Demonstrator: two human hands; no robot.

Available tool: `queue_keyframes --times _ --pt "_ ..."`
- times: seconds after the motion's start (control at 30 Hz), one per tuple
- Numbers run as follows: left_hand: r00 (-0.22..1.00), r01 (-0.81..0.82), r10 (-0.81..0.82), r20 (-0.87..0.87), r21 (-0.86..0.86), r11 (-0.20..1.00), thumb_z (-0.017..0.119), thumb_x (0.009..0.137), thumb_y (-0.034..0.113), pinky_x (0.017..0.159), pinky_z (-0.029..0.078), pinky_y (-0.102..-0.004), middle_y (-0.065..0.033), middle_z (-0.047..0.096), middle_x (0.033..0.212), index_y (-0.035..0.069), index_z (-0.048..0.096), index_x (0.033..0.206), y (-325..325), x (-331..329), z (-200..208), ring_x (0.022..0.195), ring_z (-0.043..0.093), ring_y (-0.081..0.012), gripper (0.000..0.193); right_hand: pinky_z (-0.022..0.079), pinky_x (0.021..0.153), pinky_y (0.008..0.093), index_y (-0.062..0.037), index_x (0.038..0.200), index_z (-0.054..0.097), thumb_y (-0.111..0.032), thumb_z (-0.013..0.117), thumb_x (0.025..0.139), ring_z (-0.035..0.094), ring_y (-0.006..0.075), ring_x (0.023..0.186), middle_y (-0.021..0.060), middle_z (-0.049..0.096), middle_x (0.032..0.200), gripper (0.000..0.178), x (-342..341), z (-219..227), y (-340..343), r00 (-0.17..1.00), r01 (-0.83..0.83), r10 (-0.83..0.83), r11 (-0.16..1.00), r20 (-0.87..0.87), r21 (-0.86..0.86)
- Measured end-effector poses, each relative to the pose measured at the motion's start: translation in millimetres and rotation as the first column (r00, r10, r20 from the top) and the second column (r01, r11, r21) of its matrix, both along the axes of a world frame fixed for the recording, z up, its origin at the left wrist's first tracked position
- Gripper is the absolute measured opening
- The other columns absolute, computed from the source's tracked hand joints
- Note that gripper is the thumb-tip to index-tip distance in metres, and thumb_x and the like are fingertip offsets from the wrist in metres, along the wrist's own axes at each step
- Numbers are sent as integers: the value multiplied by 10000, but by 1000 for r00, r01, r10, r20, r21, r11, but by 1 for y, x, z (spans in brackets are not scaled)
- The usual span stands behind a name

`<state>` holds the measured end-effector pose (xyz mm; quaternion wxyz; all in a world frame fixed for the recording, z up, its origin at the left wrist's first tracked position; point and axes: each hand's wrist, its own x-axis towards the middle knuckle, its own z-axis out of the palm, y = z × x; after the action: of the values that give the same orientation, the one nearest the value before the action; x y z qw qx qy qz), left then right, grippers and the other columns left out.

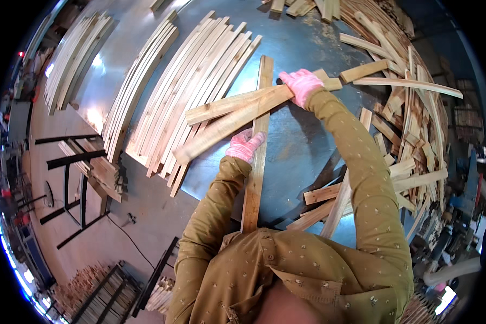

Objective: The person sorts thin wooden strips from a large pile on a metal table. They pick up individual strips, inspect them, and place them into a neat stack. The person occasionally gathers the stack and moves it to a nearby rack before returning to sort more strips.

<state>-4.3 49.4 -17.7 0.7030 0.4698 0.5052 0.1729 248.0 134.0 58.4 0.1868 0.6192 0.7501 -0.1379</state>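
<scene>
My right hand (302, 86), in a pink glove, is closed round two wooden boards that cross at a narrow angle. Their left ends fan apart, with the lower board (227, 127) nearer me and the upper board (221, 107) behind it. Beneath them, a long wooden board (255, 181) runs from near my chest away across the blue table (297, 146). My left hand (245, 144), gloved the same way, grips this long board at its left edge, its thumb lying on the wood. The held boards pass over the long one and hide part of it.
Left of my hands lie rows of boards side by side (194, 81), with a narrower row (140, 81) and another row (78, 59) beyond. A jumbled heap of wood strips (416, 124) covers the right side. A black metal stand (67, 183) is on the floor at left.
</scene>
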Motion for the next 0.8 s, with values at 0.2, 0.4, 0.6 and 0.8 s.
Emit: queue_keyframes --times 0.2,0.4,0.6,0.8 --pt "804 314 -15 -595 403 859 646 874 328 839 508 -466 -258 592 1210 -12 458 1348 7 -7 54 1011 632 -380 613 555 748 312 -60 1244 539 -174 727 830 657 186 839 119 669 976 469 31 7 -69 455 526 -371 846 -809 -92" --pt "477 707 462 -747 639 304 518 888 109 867 492 -489 -227 500 1323 72 389 1419 49 -52 21 1082 584 -368 547 584 698 398 -58 1304 483 -360 688 878 642 209 784 108 615 964 561 3 20 -133 -675 160 -549 543 -493 -824" --pt "371 769 439 -818 536 349 573 879 242 1079 307 -546 -243 380 1430 51 364 1428 34 -52 54 1298 394 -423 617 570 732 432 -53 1309 487 -438 660 880 630 252 804 120 607 952 602 -38 -24 -164 -898 -10 -349 625 -268 -781" --pt "992 102 -102 80 5 995 612 929 362 1017 415 -317 -199 588 1255 -67 471 1330 -44 -19 55 1161 566 -258 604 516 872 343 -39 1248 577 -506 572 927 631 227 949 110 633 1117 568 -63 -56 -154 -803 304 -402 358 -440 -883"
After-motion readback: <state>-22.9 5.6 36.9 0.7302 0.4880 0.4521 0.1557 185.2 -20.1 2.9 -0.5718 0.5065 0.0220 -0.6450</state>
